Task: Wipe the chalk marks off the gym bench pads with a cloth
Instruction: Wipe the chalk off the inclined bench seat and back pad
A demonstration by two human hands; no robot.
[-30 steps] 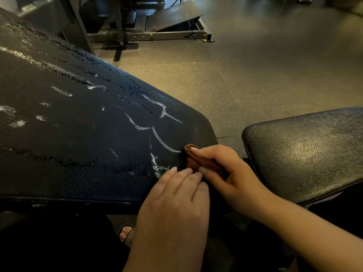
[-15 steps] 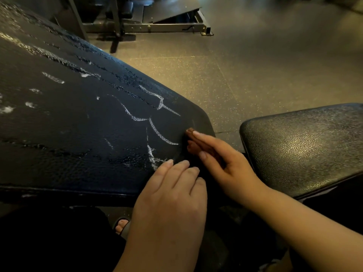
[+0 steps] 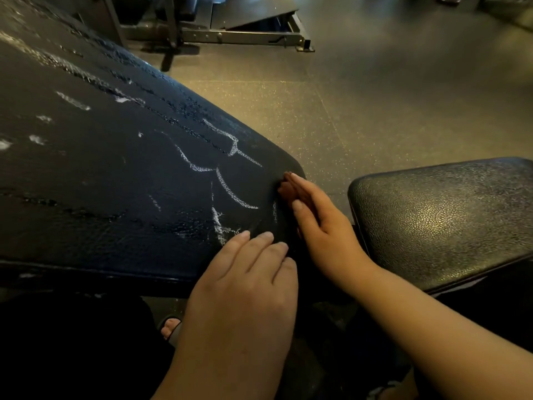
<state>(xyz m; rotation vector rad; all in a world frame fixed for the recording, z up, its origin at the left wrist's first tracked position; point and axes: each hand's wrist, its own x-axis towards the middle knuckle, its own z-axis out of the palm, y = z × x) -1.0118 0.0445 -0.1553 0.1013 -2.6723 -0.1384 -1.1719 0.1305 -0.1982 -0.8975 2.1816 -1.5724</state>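
The left hand (image 3: pixel 245 284) lies flat on the lower corner of the dark, sloping back pad (image 3: pixel 115 183), fingers straight and close together, holding nothing. Its fingertips sit just beside the lowest of the white chalk marks (image 3: pixel 227 189). The right hand (image 3: pixel 323 226) is just beside the left hand, reaching in from the right. Its thumb and forefinger pinch a small reddish-brown cloth (image 3: pixel 285 187) and hold it against the pad's rounded corner, to the right of the chalk. Only a little of the cloth shows past the fingers.

The chalk marks are thin curved lines across the near corner of the pad, with fainter white smudges and streaks further up it to the left. A separate black seat pad (image 3: pixel 447 220) sits to the right, apart from the back pad. Beyond both lies speckled floor (image 3: pixel 375 111), with a metal frame (image 3: pixel 239 39) at the far edge. Toes in a sandal (image 3: pixel 170 327) show below the back pad.
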